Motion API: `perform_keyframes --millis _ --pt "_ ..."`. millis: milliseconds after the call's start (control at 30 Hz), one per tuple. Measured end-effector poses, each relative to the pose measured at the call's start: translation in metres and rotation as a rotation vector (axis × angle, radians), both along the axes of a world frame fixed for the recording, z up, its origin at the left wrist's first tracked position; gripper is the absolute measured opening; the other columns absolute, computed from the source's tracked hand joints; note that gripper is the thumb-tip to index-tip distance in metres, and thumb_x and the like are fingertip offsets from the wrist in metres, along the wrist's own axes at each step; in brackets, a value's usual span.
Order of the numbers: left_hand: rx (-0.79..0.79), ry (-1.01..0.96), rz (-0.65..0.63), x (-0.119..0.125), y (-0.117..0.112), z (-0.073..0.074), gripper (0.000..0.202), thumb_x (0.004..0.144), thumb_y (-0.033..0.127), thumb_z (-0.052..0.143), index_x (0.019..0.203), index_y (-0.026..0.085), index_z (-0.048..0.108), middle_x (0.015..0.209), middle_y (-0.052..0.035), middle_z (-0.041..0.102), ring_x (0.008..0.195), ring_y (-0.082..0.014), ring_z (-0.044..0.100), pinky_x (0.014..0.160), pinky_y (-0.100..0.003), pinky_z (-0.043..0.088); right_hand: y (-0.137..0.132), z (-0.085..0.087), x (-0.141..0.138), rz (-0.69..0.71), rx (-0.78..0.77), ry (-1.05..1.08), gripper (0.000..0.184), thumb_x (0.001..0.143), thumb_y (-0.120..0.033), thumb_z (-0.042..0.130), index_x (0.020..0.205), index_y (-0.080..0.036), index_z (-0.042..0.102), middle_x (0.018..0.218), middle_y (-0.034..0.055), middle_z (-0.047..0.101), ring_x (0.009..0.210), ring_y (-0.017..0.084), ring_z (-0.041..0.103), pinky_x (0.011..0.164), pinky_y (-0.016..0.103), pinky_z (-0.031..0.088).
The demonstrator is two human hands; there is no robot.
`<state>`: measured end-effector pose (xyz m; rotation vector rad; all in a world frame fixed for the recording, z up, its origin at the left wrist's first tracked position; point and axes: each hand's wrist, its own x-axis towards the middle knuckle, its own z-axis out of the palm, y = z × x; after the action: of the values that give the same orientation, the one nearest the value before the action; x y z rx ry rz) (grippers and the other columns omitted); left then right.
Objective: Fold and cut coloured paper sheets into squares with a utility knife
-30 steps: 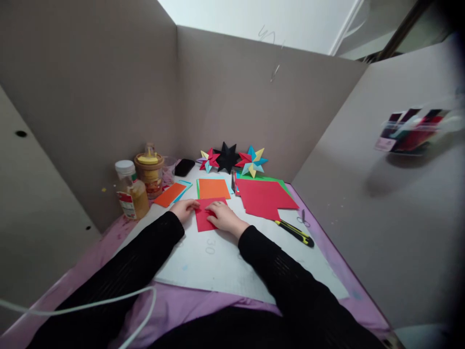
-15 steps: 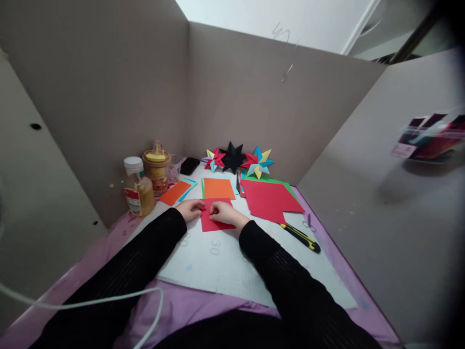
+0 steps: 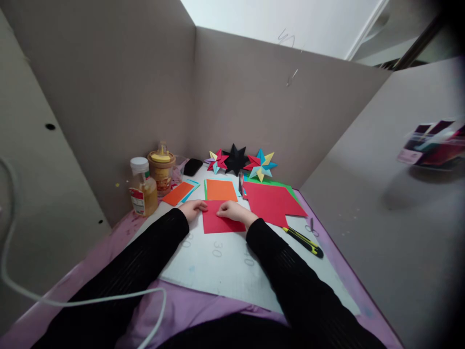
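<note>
A red paper sheet [image 3: 221,226] lies flat on the white mat in front of me. My left hand [image 3: 194,209] rests at its upper left edge, fingers stretched out with the tips touching the paper. My right hand [image 3: 234,212] is over the sheet's upper right part, its fingers curled into a pinch against the red paper; the exact hold of the fingertips is too small to see. Just behind is an orange paper square [image 3: 221,189] on blue and green sheets. To the right lies larger red paper [image 3: 269,201] on green sheets.
A yellow-black utility knife [image 3: 305,242] and scissors [image 3: 311,228] lie right. At the left stand a glue bottle [image 3: 144,194] and a lidded cup [image 3: 162,172], near a dark phone [image 3: 193,167]. Folded paper stars [image 3: 235,160] lean at the back. A white cable [image 3: 109,298] crosses my left sleeve.
My right hand has moved slightly right across the red sheet, which now shows wider toward the right. My left hand stays at the left edge. The whole view has shifted a little.
</note>
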<state>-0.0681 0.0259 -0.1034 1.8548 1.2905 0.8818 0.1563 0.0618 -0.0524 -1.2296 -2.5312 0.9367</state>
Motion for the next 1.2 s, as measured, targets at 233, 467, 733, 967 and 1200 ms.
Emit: perform_keyframes --millis 233,467,733,967,1200 --pt "-0.002 -0.020 0.010 0.001 0.001 -0.003 0.042 0.062 0.007 0.043 0.099 0.016 0.062 0.092 -0.0041 0.072 0.092 -0.0175 0.064 0.088 -0.033 0.045 0.014 -0.001 0.005 -0.233 0.056 0.176 0.027 0.071 -0.041 0.056 0.065 -0.015 0.063 0.060 -0.0014 0.056 0.055 0.010 0.046 0.052 0.020 0.033" --pt "0.007 -0.038 0.054 0.003 0.001 -0.006 0.041 0.063 0.007 0.041 0.098 0.014 0.061 0.089 -0.0055 0.072 0.094 -0.0181 0.064 0.091 -0.034 0.043 0.013 0.006 0.006 -0.141 -0.143 0.046 0.024 0.063 -0.039 0.065 0.064 -0.015 0.063 0.058 -0.0010 0.056 0.053 0.010 0.045 0.049 0.020 0.032" --pt "0.007 -0.022 0.051 0.003 0.000 -0.003 0.037 0.064 0.006 0.043 0.095 0.015 0.061 0.090 -0.0052 0.072 0.093 -0.0185 0.064 0.090 -0.036 0.044 0.022 0.040 0.027 -0.262 0.135 0.282 0.026 0.074 -0.039 0.047 0.067 -0.015 0.055 0.059 -0.0023 0.049 0.055 0.010 0.043 0.049 0.020 0.031" --pt "-0.014 -0.049 0.057 0.006 0.003 -0.006 0.035 0.060 0.005 0.052 0.093 0.015 0.060 0.088 -0.0069 0.072 0.089 -0.0189 0.066 0.084 -0.034 0.048 0.013 0.060 0.072 -0.119 0.061 -0.270 0.016 0.068 -0.026 0.062 0.080 -0.017 0.067 0.084 0.0054 0.067 0.073 0.017 0.057 0.064 0.024 0.040" --pt "-0.055 -0.101 0.046 0.006 0.000 -0.001 0.030 0.062 0.009 0.057 0.091 0.014 0.060 0.088 -0.0081 0.072 0.090 -0.0200 0.066 0.084 -0.035 0.049 -0.028 0.010 -0.016 0.057 0.245 -0.050 0.013 0.076 -0.027 0.058 0.079 -0.016 0.063 0.079 0.0036 0.065 0.072 0.014 0.056 0.063 0.022 0.038"
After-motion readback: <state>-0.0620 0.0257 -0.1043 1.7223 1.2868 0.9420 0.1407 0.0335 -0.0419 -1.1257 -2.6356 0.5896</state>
